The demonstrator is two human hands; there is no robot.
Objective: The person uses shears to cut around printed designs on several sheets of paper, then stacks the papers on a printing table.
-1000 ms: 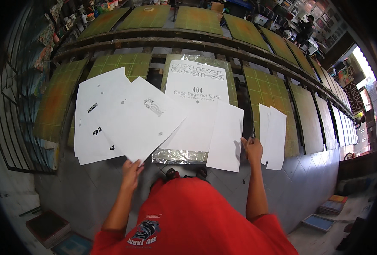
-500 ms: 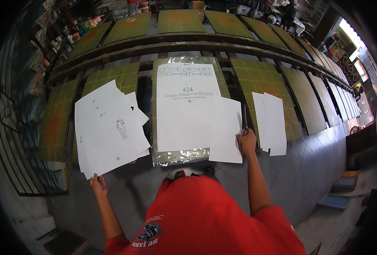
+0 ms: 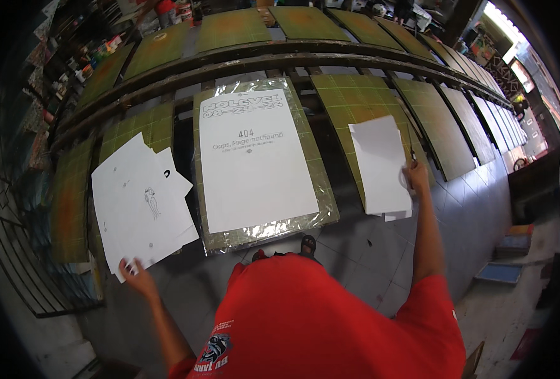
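Observation:
My left hand point(image 3: 138, 276) grips the near corner of a stack of white paper sheets point(image 3: 125, 215); its fingers are slightly smeared. A line-drawn figure and small marks show on the top sheet. My right hand point(image 3: 418, 176) is closed around scissors point(image 3: 411, 144), whose dark blades point away from me. Beside that hand, a white paper strip point(image 3: 378, 170) lies over other strips on the right board point(image 3: 346, 95). Between my hands, a large printed sheet point(image 3: 255, 183) rests on clear plastic film point(image 3: 324, 215) over a green board.
More green and orange-stained boards point(image 3: 232, 31) stand in rows along dark metal rails point(image 3: 267, 63). A metal rack point(image 3: 14, 252) is at the left. Flat stacked frames point(image 3: 501, 271) sit on the right. Another person's red garment point(image 3: 164, 6) shows at the far side.
My right hand has moved right with the scissors and the strip, off the middle printed sheet and over the strips on the right board. The whole view has turned slightly.

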